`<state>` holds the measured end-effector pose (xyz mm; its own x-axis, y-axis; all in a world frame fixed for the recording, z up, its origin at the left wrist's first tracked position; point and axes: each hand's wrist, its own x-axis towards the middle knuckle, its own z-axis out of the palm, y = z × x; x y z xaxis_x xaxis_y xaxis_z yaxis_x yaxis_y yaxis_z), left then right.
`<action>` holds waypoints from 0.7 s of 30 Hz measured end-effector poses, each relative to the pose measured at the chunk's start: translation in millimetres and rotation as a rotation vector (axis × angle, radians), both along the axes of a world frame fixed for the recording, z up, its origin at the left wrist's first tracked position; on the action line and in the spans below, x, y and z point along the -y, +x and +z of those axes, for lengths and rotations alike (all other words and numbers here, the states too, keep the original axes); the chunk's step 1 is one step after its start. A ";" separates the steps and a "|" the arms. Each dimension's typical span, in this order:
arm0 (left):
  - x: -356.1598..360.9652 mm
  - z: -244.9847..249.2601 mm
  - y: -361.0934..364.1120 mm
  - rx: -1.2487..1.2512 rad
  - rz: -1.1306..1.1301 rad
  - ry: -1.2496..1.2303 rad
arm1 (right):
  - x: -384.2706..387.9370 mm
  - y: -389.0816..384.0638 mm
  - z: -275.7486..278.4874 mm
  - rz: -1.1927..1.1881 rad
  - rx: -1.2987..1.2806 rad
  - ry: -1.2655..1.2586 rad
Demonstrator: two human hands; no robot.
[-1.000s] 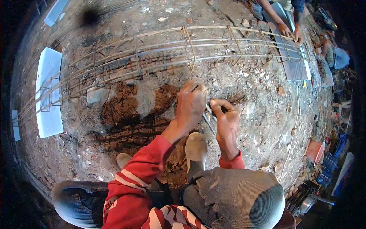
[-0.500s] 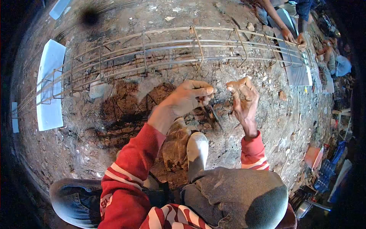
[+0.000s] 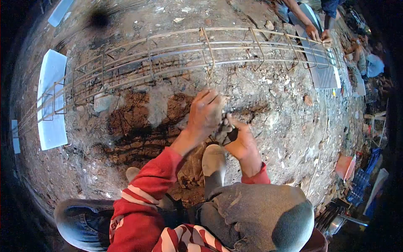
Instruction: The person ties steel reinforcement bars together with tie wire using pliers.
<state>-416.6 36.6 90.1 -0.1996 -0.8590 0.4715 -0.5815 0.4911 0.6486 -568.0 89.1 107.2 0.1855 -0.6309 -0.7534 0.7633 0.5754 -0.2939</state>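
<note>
Rough dirt ground filled the head view. Left hand had its fingers curled, right hand bent its own close beside; couldn't tell what they gripped, blurred. Metal rod frame sat just beyond, untouched by either; probably stiff, rough, heavy, best held mid-length.

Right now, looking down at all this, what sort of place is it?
Probably a building site or an outdoor work yard: a long cage of metal rods stretches over rough, bare ground, and a co-worker's arm reaches toward its right end.
</note>
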 end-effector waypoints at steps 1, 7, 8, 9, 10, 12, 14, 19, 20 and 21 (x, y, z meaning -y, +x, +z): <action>-0.2 -2.7 2.9 -0.002 -0.037 -0.071 | 1.9 -3.9 -2.2 0.029 -0.041 0.006; -7.8 -22.5 7.7 -0.027 -0.061 -0.229 | 25.5 -39.1 5.6 0.454 -0.775 -0.445; -8.9 -22.9 5.9 -0.063 -0.047 -0.218 | 27.9 -35.1 8.2 0.600 -1.344 -0.639; -9.7 -23.6 0.2 -0.117 -0.007 -0.177 | 27.3 -30.9 -5.4 0.494 -1.641 -0.843; -8.1 -29.1 0.3 -0.114 -0.005 -0.181 | 26.8 -26.1 -10.0 0.492 -1.639 -0.847; -4.8 -41.1 3.6 -0.260 0.080 0.113 | 24.2 -16.0 -15.7 0.389 -1.673 -0.957; -1.7 -46.0 13.5 -0.218 0.150 0.159 | 24.5 -12.6 -11.8 0.451 -1.447 -0.710; 17.7 -9.8 20.6 0.024 0.107 0.136 | 38.5 -13.1 -11.9 0.392 -1.212 -0.695; 23.5 10.2 20.5 -0.021 0.101 0.058 | 43.9 -9.3 -9.9 0.399 -1.377 -0.881; 29.5 30.7 22.6 -0.014 0.082 0.061 | 52.0 -2.9 -4.7 0.389 -1.309 -0.929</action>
<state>-394.0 7.1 120.8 -0.1209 -0.8995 0.4199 -0.6090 0.4012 0.6842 -570.9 37.1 102.4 0.0131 -0.9976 0.0687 -0.4033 -0.0681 -0.9125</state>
